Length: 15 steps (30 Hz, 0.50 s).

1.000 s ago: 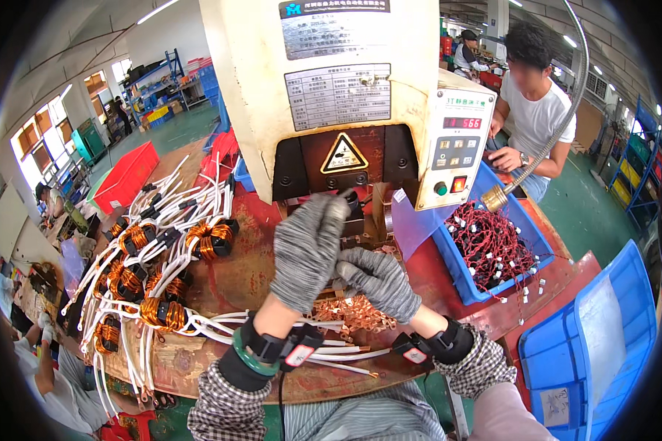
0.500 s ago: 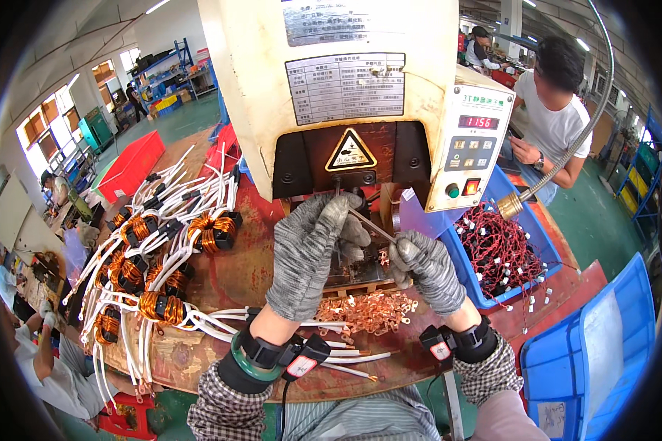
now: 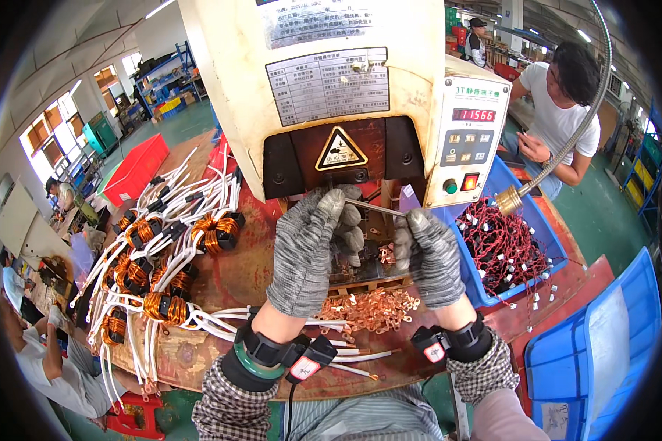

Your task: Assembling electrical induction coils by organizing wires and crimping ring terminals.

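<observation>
A thin grey metal rod (image 3: pixel 375 208) runs between my two grey-gloved hands, just below the front opening of the cream press machine (image 3: pixel 250 88). My left hand (image 3: pixel 309 242) is closed around the rod's left end, right under the yellow warning triangle. Fingers of my right hand (image 3: pixel 430 253) pinch its other end. Whatever the left end reaches is hidden by the left glove. Below my hands lies a heap of copper terminals (image 3: pixel 368 312), with a few more on the machine's base (image 3: pixel 386 254).
Left on the table are copper-wound coils (image 3: pixel 165 307) with white leads, and a red bin (image 3: pixel 134 169). To the right stands a blue bin of red-and-black wires (image 3: pixel 504 253). A flexible metal hose (image 3: pixel 548 173) hangs there. A co-worker (image 3: pixel 559 110) sits beyond.
My right hand has risen a little and shifted right, so the rod slopes less. The left hand stays near the opening. The whole view has shifted slightly.
</observation>
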Tool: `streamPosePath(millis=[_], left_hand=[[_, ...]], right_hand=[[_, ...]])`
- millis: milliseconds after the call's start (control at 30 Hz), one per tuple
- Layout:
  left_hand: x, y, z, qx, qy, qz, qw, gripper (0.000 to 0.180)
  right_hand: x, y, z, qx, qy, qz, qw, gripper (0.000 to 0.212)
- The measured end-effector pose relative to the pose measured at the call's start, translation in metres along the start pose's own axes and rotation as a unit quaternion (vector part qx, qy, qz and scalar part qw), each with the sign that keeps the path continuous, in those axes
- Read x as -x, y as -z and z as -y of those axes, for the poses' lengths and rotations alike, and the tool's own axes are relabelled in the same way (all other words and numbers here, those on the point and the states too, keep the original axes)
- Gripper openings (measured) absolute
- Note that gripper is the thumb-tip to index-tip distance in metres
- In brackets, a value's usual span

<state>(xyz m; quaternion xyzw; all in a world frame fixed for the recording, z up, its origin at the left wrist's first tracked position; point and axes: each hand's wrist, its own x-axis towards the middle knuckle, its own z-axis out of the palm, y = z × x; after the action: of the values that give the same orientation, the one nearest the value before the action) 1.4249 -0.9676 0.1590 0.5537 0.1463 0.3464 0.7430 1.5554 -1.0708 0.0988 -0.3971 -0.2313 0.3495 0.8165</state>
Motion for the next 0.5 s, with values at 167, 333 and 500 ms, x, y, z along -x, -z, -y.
streamPosePath(millis=[167, 333, 500], left_hand=[[-0.002, -0.005, 0.003, -0.009, -0.039, -0.008, 0.999, 0.031], [-0.003, -0.011, 0.001, -0.006, -0.03, -0.032, 0.999, 0.029], [-0.008, -0.003, -0.005, 0.211, 0.058, 0.006, 0.976, 0.022]], right_hand=[[-0.005, -0.009, -0.012, -0.269, -0.067, 0.046, 0.96, 0.019], [0.0, -0.027, -0.021, -0.312, 0.027, 0.0, 0.95, 0.019], [-0.014, -0.056, 0.021, -0.021, 0.235, -0.067, 0.97, 0.023]])
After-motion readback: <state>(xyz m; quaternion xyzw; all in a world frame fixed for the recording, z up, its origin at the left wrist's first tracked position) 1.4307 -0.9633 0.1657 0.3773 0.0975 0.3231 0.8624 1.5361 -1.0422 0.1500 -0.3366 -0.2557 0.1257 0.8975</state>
